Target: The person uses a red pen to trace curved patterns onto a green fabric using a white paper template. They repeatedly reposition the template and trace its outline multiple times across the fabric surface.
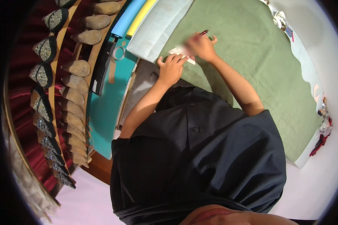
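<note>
Green cloth (pixel 251 56) covered most of the tabletop (pixel 311 191), spreading from the far middle toward the right, with faint traced outlines across it. Beside it on the left lay a pale grey sheet (pixel 157 28), then a teal mat (pixel 103 112) running near to far, with a blue foam roll (pixel 127 18) and a yellow foam roll (pixel 141 15) at its far end. Along the far left, wooden shelves (pixel 56 63) carried rows of tan shoe lasts (pixel 77 68) and dark patterned shoe uppers (pixel 45 48) against red fabric. A pair of scissors (pixel 116 53) rested on the teal mat near the foam rolls. Scraps of coloured cloth (pixel 323 131) sat at the right edge. At the near-left edge of the green cloth lay a small pale paper pattern (pixel 182 55). The left hand (pixel 171 69) pressed down flat on that pattern, fingers spread and not clenched. The right hand (pixel 201 45), just beyond it, had its fingers closed around a red pencil (pixel 204 32) with the tip pointing to the far side
</note>
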`<state>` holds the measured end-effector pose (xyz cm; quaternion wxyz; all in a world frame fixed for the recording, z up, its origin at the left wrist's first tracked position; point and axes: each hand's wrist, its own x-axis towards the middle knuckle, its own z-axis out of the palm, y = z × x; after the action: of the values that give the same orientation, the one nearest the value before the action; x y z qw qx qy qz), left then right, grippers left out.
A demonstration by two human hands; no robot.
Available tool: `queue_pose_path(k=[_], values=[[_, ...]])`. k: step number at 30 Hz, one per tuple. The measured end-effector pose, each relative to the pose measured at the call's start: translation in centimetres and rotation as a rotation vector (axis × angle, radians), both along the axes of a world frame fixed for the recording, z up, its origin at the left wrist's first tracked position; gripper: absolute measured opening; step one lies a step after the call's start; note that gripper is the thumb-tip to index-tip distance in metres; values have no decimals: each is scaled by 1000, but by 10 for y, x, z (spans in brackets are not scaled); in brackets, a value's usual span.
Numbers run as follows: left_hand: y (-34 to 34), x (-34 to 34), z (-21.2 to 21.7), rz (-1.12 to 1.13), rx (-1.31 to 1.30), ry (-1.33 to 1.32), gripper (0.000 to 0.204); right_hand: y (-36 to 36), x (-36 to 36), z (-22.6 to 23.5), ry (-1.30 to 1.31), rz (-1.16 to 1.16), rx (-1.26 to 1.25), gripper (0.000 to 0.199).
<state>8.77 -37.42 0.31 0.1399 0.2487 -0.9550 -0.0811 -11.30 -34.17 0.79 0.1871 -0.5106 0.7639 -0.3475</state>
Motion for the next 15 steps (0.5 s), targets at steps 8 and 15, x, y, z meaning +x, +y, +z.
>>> queue_pose_path(k=[8, 15], values=[[-32, -6, 25, -234, 7, -132, 33, 38, 17, -3, 41, -201, -138, 16], [-74, -34, 40, -551, -53, -168, 13, 62, 37, -1, 1, -323, -108, 16]])
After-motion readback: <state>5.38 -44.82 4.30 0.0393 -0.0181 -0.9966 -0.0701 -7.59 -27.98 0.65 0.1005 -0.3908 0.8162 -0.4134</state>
